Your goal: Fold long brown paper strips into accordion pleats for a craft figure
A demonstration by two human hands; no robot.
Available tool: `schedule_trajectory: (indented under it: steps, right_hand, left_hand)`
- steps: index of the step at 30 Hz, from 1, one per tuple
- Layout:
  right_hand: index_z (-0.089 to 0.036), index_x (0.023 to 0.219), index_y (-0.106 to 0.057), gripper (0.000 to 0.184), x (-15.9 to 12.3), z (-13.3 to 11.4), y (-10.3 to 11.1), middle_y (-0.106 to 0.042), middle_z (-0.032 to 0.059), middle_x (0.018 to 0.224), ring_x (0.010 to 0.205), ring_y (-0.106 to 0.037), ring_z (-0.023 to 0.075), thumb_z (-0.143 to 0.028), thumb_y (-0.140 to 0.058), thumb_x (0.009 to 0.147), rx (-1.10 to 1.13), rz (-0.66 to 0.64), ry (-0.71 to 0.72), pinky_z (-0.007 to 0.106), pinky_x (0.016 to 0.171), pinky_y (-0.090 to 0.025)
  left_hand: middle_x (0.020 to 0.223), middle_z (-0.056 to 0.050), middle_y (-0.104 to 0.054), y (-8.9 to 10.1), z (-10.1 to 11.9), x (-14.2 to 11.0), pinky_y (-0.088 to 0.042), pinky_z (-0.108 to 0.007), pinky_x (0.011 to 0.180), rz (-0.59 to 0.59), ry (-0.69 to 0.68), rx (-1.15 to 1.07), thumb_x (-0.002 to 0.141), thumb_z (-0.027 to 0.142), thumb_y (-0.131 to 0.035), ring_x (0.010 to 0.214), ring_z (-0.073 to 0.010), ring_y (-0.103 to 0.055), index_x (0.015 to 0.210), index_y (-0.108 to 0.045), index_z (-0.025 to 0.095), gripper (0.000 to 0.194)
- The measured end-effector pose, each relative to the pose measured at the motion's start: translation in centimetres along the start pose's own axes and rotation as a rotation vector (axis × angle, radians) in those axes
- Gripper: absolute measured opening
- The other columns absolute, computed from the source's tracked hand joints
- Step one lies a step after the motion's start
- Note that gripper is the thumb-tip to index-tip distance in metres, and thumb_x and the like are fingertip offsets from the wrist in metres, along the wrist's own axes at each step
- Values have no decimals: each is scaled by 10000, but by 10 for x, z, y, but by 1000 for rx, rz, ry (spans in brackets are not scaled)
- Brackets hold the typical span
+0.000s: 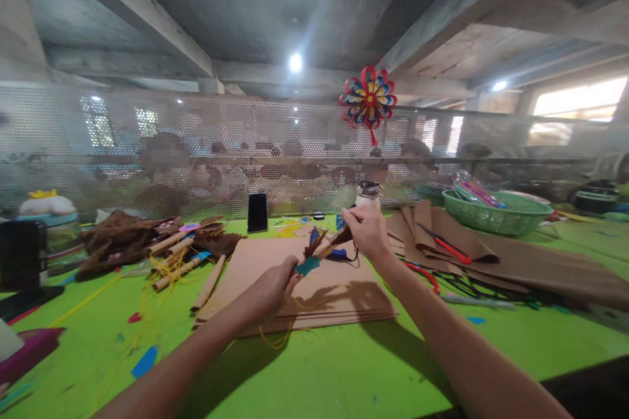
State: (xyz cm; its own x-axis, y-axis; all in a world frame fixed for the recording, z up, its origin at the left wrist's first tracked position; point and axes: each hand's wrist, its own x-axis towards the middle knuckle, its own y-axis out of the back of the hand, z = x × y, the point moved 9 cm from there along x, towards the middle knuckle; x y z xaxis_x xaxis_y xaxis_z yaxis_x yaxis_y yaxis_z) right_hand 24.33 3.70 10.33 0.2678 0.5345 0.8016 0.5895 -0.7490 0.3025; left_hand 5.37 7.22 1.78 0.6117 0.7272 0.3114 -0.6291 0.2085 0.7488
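Observation:
Between my hands, above a stack of brown cardboard sheets (246,275), is a slim brown paper roll (323,249) with a pleated brown paper piece (313,243) at its side. A teal paper piece (308,266) wraps or lies against its lower left end. My left hand (282,281) is closed at that end, fingers pinched by the teal piece. Higher and to the right, my right hand (366,230) grips the other end, with a small blue piece (340,220) showing by its fingertips. A blue-handled tool (339,253) lies behind the roll.
Paper rolls (177,273) and yellow string (170,268) lie left. Brown paper sheets (535,275), red-handled scissors (452,250) and a green basket (496,219) are right. A phone (257,212) and bottle (368,193) stand behind. A perforated screen (295,177) closes the table's back.

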Motion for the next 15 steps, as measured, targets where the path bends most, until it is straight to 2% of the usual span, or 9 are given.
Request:
schedule_trajectory:
  steps: [4,7,10,12,15]
  right_hand:
    - [-140,731,-669,206,2,3,2,-607,55,714,677,-531,150,-243,-494,767,-24,3,35,255,641,-404]
    - [-149,838,-657,183,-1,-18,2,-594,73,800,791,-517,172,-189,-494,765,-137,-39,241,279,726,-403]
    - [-156,800,-653,185,-8,-35,-2,-580,83,801,837,-488,186,-151,-469,782,-283,-95,396,297,762,-380]
    - [-160,720,-646,196,-8,-36,0,-578,77,764,814,-486,184,-150,-461,785,-316,-82,389,297,747,-375]
    - [-157,661,-638,188,-2,-20,7,-589,58,706,736,-506,162,-170,-478,760,-238,-10,243,275,699,-380]
  left_hand:
    - [589,8,-499,5,-1,1,-232,-229,519,20,-12,41,784,310,-456,543,-161,-421,805,-494,201,117]
    - [611,-5,-505,4,-8,3,-244,-234,529,-12,6,97,800,303,-422,568,-172,-439,798,-473,196,118]
    - [636,-13,-509,1,-13,4,-256,-239,550,-45,16,129,807,300,-406,598,-180,-454,818,-460,192,121]
    - [633,-8,-504,-1,-13,4,-257,-239,552,-63,4,132,817,305,-388,595,-177,-452,833,-453,194,130]
    - [639,-6,-506,-3,-14,4,-260,-239,547,-67,-9,131,822,314,-377,586,-171,-442,818,-447,201,133]
